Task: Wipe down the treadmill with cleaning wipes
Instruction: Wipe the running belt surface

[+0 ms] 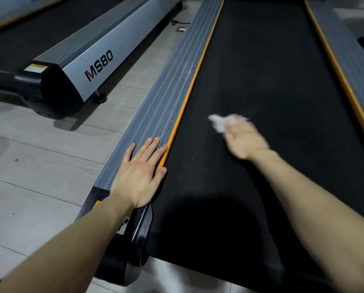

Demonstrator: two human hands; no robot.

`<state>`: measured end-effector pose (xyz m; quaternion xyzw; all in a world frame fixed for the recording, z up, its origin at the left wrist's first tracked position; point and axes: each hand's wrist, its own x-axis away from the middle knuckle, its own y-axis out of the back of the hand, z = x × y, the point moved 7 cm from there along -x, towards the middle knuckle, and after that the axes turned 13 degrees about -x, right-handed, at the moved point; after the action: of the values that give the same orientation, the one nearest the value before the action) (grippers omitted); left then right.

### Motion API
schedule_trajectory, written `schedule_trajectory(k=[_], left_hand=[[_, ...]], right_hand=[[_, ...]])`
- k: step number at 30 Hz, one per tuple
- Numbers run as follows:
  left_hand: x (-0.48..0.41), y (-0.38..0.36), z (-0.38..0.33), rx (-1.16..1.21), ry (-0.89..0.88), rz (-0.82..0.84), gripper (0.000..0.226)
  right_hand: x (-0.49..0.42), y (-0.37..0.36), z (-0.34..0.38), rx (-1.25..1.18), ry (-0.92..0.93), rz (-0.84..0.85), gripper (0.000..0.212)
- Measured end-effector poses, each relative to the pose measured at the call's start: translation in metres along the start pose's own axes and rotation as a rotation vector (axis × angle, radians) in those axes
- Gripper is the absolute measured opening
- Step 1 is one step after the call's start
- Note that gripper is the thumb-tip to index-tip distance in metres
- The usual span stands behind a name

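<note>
The left hand [137, 176] lies flat on the side rail [155, 115]; the blurred right hand [243, 140] grips a wipe [218, 122] on the belt [261, 70]

The one camera sits on the person's head. It looks forward and down from the near end of the treadmill belt [261, 81], which runs away from it to the top of the picture. The camera is close: both arms reach in from the bottom corners. The left hand [138, 172] and the blurred right hand [244, 140] show in the lower middle. The view is wide. On the left it takes in the floor [39, 187] and the end of a second treadmill [71, 66].
</note>
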<state>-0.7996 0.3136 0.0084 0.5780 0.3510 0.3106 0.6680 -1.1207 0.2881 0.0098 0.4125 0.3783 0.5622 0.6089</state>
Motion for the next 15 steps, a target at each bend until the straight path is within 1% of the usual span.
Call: schedule_trajectory(k=[1,2,3,4,5,6,7,8,9,10,12,13,14,15], left_hand=[[0.000,0.000,0.000,-0.001,0.001,-0.004,0.065],[0.000,0.000,0.001,-0.005,0.000,-0.004,0.065],[0.000,-0.001,0.003,-0.010,-0.001,-0.001,0.065],[0.000,-0.002,0.003,-0.014,-0.001,0.002,0.065],[0.000,-0.002,0.003,-0.018,0.000,0.005,0.065],[0.000,-0.002,0.003,-0.021,0.001,0.007,0.065],[0.000,-0.002,0.003,-0.023,0.001,0.011,0.065],[0.000,-0.002,0.002,-0.028,0.001,0.015,0.065],[0.000,-0.002,0.002,-0.032,0.000,0.020,0.065],[0.000,-0.002,0.002,-0.035,0.001,0.022,0.065],[-0.001,-0.002,0.003,-0.040,0.002,0.009,0.065],[-0.002,-0.001,0.004,-0.044,0.005,0.002,0.065],[-0.004,0.000,0.005,-0.050,0.003,-0.003,0.066],[-0.004,-0.001,0.006,-0.059,0.001,-0.004,0.066]], right_hand=[[0.003,0.018,-0.047,-0.008,-0.261,-0.070,0.076],[0.012,0.020,-0.070,-0.010,-0.414,-0.093,0.080],[0.025,0.014,-0.060,-0.014,-0.403,-0.103,0.082],[0.034,0.003,-0.028,0.002,-0.245,-0.113,0.083],[0.050,-0.011,0.018,-0.032,-0.014,-0.074,0.081],[0.074,-0.031,0.059,-0.079,0.213,0.037,0.077],[0.098,-0.047,0.084,-0.087,0.354,0.181,0.073],[0.111,-0.047,0.088,-0.066,0.421,0.244,0.072],[0.108,-0.033,0.069,-0.039,0.365,0.217,0.074],[0.097,-0.016,0.027,0.008,0.213,0.123,0.079],[0.086,0.029,-0.081,0.074,-0.258,-0.040,0.092],[0.093,0.044,-0.125,0.061,-0.473,-0.079,0.093],[0.099,0.048,-0.148,0.018,-0.602,-0.091,0.091],[0.103,0.046,-0.146,-0.009,-0.641,-0.112,0.088]])
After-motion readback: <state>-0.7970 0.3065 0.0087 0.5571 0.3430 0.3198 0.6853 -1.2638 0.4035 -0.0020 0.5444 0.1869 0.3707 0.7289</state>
